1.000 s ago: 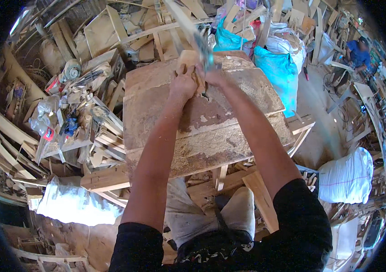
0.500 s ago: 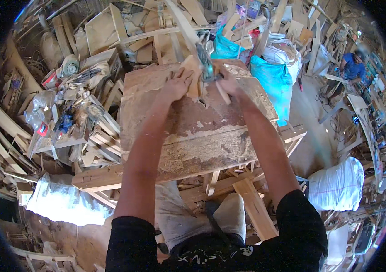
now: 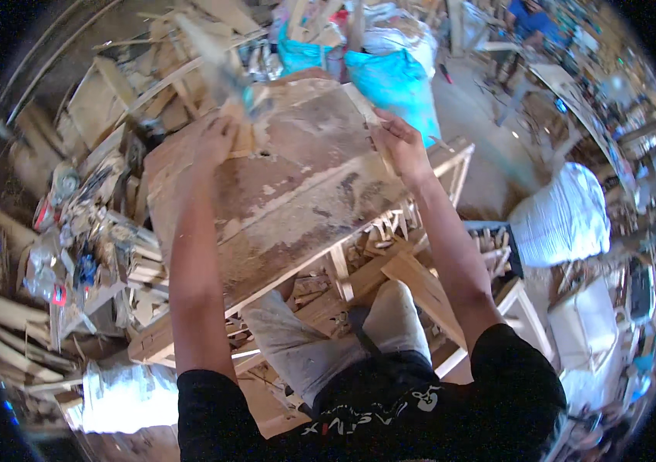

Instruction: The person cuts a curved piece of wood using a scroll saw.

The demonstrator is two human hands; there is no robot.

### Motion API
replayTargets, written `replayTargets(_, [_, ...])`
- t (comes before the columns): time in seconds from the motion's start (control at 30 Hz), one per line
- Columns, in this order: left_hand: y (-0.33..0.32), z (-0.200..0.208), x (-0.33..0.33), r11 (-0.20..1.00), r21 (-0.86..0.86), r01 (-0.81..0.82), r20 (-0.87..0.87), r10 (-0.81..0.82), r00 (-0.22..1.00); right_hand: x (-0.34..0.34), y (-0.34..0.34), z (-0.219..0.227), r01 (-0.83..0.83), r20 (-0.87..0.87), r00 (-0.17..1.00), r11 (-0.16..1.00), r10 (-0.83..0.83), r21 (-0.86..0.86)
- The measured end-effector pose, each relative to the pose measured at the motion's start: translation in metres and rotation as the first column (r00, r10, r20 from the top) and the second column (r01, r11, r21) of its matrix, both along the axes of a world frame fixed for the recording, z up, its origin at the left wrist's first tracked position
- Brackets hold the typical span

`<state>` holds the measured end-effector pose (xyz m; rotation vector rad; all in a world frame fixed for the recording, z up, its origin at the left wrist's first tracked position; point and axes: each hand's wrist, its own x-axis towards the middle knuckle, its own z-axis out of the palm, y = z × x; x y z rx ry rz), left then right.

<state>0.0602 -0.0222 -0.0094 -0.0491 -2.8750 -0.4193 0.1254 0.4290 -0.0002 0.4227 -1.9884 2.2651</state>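
A worn wooden worktable (image 3: 289,173) spreads in front of me, with an upright saw (image 3: 248,98) at its far left, blurred by motion. Next to the saw, my left hand (image 3: 215,140) grips a small light-brown wood piece (image 3: 243,141); its fingers are smeared and partly hidden. Over at the table's right edge, my right hand (image 3: 402,145) is closed on a thin, pale wood strip (image 3: 360,105). The strip slants along the edge, its far end pointing away from me.
Beyond the table stand bright blue sacks (image 3: 397,81). A white sack (image 3: 560,215) sits at the right. Scrap wood and a plastic bottle (image 3: 44,285) crowd the left. Timber lies under the table (image 3: 424,289). A person in blue (image 3: 532,23) is at the far right.
My right hand has moved away from the saw to the table's right edge with the wood strip. My left hand stays by the saw. The whole view has turned and shifted.
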Motion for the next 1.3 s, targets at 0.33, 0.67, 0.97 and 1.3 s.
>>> replayTargets(0.33, [-0.037, 0.007, -0.015, 0.946, -0.136, -0.294, 0.118, 0.31, 0.943, 0.186, 0.07, 0.005, 0.11, 0.322, 0.945, 0.861, 0.064, -0.496])
replayTargets(0.67, [-0.118, 0.001, 0.148, 0.97, -0.103, -0.222, -0.15, 0.206, 0.967, 0.276, 0.155, -0.309, 0.363, 0.797, 0.602, 0.908, -0.056, -0.21])
replayTargets(0.97, [0.001, 0.02, 0.33, 0.938, -0.045, -0.344, -0.038, 0.343, 0.939, 0.085, 0.118, -0.333, 0.391, 0.15, 0.738, 0.598, -0.658, 0.7])
replayTargets(1.3, [0.056, 0.022, 0.352, 0.995, 0.051, -0.082, -0.306, 0.094, 0.947, 0.17, 0.063, -0.318, 0.221, 0.039, 0.951, 0.763, -0.307, 0.607])
